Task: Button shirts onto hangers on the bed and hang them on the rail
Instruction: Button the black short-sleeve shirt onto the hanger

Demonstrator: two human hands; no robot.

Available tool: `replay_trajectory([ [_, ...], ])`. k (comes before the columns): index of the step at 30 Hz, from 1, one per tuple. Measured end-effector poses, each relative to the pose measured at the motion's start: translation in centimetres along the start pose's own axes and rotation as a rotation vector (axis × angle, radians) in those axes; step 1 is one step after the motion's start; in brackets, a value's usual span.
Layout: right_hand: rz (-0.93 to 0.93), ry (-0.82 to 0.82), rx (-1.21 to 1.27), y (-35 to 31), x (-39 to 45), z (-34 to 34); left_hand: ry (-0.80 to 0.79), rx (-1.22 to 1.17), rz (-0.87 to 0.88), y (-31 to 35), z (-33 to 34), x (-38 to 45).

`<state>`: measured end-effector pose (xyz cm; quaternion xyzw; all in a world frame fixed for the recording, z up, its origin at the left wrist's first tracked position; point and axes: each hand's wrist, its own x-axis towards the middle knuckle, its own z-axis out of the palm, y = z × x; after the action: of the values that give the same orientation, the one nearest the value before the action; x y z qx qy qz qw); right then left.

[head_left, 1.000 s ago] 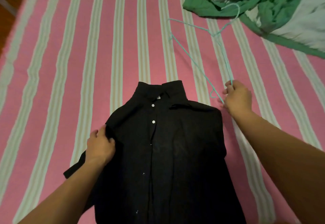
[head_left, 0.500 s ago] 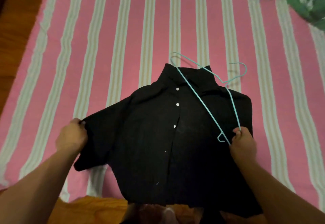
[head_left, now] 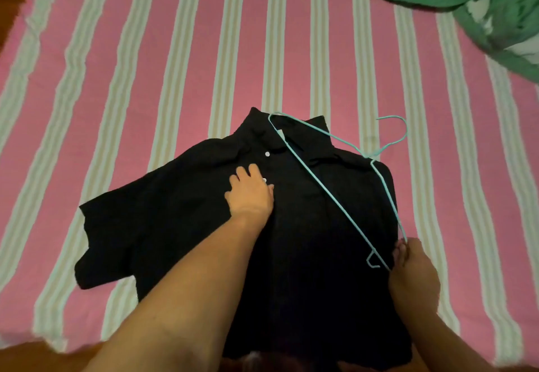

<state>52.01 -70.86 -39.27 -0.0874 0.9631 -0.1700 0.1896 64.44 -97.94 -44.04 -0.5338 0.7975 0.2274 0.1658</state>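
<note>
A black short-sleeved shirt (head_left: pixel 163 225) with white buttons lies front up on the pink striped bed (head_left: pixel 145 65), its collar pointing away from me. A thin turquoise wire hanger (head_left: pixel 326 193) lies slanted across the shirt's right half, its hook past the right shoulder. My right hand (head_left: pixel 414 278) pinches the hanger's near corner at the shirt's right edge. My left hand (head_left: pixel 250 193) rests on the chest by the button placket, fingers extended next to the second button.
A crumpled green and white garment pile (head_left: pixel 472 1) lies at the bed's far right corner. Brown wooden floor (head_left: pixel 52 360) shows along the bed's near edge and at the far left.
My left hand let go of the left sleeve and moved onto the chest near the buttons. The right hand and hanger stayed roughly where they were half a second ago.
</note>
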Motion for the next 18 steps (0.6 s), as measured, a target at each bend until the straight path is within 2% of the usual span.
replay_trajectory([
  [3,0.002,-0.010,-0.033,1.6,0.2,-1.7,-0.007,0.018,-0.031,-1.2,-0.9,1.9],
  [6,-0.022,0.011,-0.047,2.8,-0.1,-2.8,0.081,-0.339,-0.162,-2.4,-4.5,2.5],
  [8,-0.031,-0.034,-0.050,2.9,-0.6,-2.8,0.186,-0.490,-0.204,-2.7,-7.4,2.1],
  [10,-0.085,-0.105,-0.087,2.4,-0.6,-2.5,0.282,-0.563,-0.191,-2.7,-9.8,1.4],
  [12,-0.229,-0.155,-0.170,1.1,0.1,-1.7,0.328,-0.573,-0.116,-2.5,-11.3,0.6],
  [15,-0.375,-0.211,-0.250,-2.3,2.4,0.4,0.234,-0.481,0.071,-1.8,-11.8,-0.4],
  [18,-0.392,-0.274,-0.163,-7.1,5.3,3.5,-0.004,-0.365,0.261,-1.5,-10.8,-1.7],
])
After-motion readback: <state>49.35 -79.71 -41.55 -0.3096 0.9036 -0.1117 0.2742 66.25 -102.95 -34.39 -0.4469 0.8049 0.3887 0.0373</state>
